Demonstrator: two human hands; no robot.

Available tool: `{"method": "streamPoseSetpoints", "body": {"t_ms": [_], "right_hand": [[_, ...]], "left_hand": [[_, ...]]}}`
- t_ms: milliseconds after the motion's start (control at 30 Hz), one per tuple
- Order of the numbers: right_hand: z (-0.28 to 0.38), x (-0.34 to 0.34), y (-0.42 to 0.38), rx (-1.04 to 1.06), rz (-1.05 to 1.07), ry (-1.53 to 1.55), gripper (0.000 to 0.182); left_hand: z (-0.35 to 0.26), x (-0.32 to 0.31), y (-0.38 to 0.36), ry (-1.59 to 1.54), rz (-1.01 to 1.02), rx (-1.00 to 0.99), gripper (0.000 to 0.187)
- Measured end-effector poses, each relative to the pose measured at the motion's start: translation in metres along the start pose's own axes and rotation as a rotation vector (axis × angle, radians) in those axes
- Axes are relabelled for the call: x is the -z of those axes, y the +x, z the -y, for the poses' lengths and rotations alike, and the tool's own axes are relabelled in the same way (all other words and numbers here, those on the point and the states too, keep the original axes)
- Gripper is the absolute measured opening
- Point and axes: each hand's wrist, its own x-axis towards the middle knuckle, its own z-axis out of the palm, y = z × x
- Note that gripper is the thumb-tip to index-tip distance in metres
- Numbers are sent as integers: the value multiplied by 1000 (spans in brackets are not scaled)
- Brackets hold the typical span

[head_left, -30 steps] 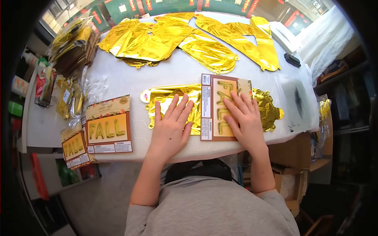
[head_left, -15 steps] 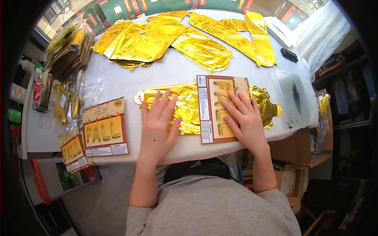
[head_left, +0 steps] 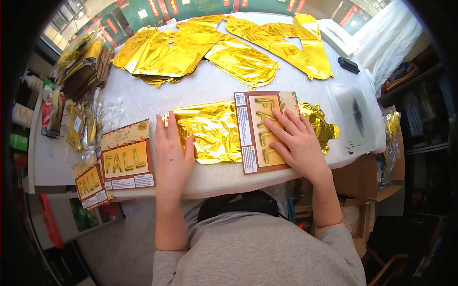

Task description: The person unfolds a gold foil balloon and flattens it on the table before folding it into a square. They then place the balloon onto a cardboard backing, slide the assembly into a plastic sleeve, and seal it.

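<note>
My right hand [head_left: 296, 138] lies flat with spread fingers on a FALL card [head_left: 246, 128], which rests across a folded gold foil balloon [head_left: 210, 133]. The balloon shows on both sides of the card, and its middle is hidden beneath it. At the balloon's left end is my left hand [head_left: 172, 150], its fingers extended and its thumb apart, touching the foil's edge. Another FALL card [head_left: 126, 159] lies just left of my left hand, overlapping a further FALL card [head_left: 89, 183] at the table's front left edge.
Large gold foil balloons [head_left: 167, 52] spread over the back of the white table [head_left: 143, 100]. A black object [head_left: 348, 65] sits at the back right. Packaged cards [head_left: 86, 62] are stacked at the back left. A cardboard box [head_left: 355, 176] stands below the right edge.
My left hand has slid left from on top of the foil to its left end. My right hand stays on the card, which has shifted very slightly left in view.
</note>
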Motion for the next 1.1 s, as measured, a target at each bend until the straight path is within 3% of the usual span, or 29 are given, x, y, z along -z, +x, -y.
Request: {"method": "streamPoseSetpoints", "body": {"t_ms": [167, 233, 333, 667, 767, 833, 967, 1033, 1100], "right_hand": [[-3, -5, -1, 6, -64, -28, 52], [-4, -9, -2, 2, -70, -13, 52], [-6, -13, -2, 1, -84, 6, 51], [-8, -16, -3, 6, -97, 3, 51], [-9, -17, -4, 9, -102, 3, 51], [-9, -16, -4, 10, -101, 6, 51], [-10, -18, -5, 6, -99, -2, 51], [-11, -19, -5, 13, -102, -1, 52], [-14, -26, -5, 20, -106, -3, 54]], "left_hand": [[-2, 11, 12, -137, -15, 40, 76], [1, 12, 21, -257, 77, 175, 80], [9, 10, 30, -281, 102, 204, 85], [-3, 26, 35, -522, 15, 233, 75], [-22, 41, 35, -598, -42, 124, 71], [-44, 58, 34, -713, 49, 83, 71], [-100, 67, 47, -666, 25, -57, 68], [-124, 56, 58, -451, -55, -413, 64], [-159, 49, 60, -599, 15, -662, 54]]}}
